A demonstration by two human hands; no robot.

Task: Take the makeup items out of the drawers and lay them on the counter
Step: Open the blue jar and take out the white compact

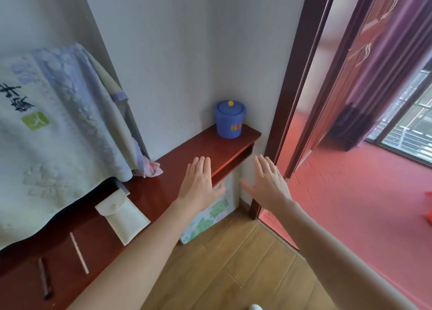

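Makeup items: a flat white snap-flap pouch (122, 215), a thin pale pink stick (79, 252) and a slim dark pen-shaped stick (44, 278) are laid on the glossy red-brown wooden worktop (163, 178), left of the hands; the pouch is nearest them, the dark stick farthest.
Left hand (198, 183): held flat, palm down, fingers straight and close together, nothing gripped; seen over the worktop's front edge, contact with the wood cannot be told.
Right hand (268, 183): held flat, palm down, fingers straight and slightly spread, nothing gripped; seen past the worktop's right end.
Below the hands: a white box printed with green flowers (210, 216) is stood on the light wooden plank floor (233, 263).
Far corner: a blue lidded plastic pot with a yellow knob (229, 120) is stood upright on the worktop by the wall.
Left side: a pale quilted cloth with dark characters (58, 146) is draped over something on the worktop; a crumpled pink cloth (153, 168) is seen at its lower corner.
Right side: a dark wooden door frame (301, 75), a red floor (350, 204) beyond it.
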